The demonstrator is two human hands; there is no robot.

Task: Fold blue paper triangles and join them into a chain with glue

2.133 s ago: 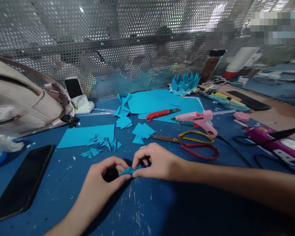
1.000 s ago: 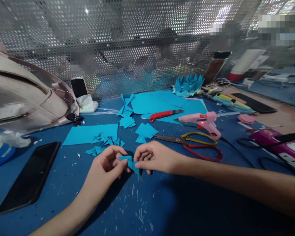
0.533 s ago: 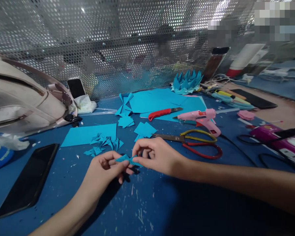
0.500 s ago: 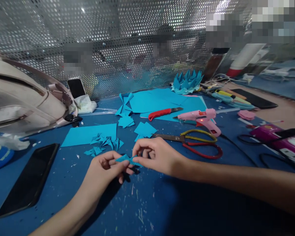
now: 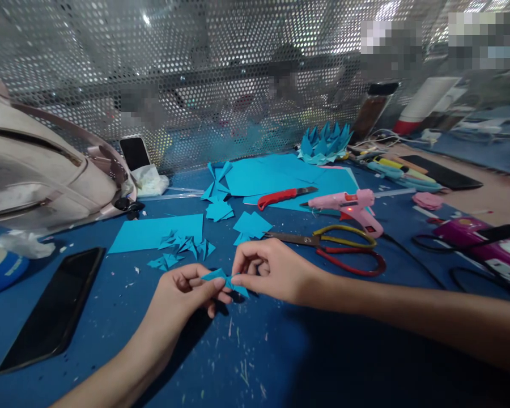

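Note:
A small folded piece of blue paper is pinched between thumb and fingers of my left hand. My right hand grips the same piece at its right side with thumb and forefinger. Just beyond my hands lie several small folded blue paper pieces, partly over a flat blue sheet. Blue paper squares rest behind my right hand. Scissors with one yellow and one red handle lie to its right, their blade tips near my knuckles.
Behind the scissors sit a pink glue gun, its cord trailing right, and a red-handled knife on blue sheets. A spiky blue paper model stands farther back. Left are a phone and a pale bag; right, a purple power strip.
The view has shifted slightly, so everything sits a little farther right. A folded tip of the blue paper shows more below my right fingertips. Both hands keep their pinch.

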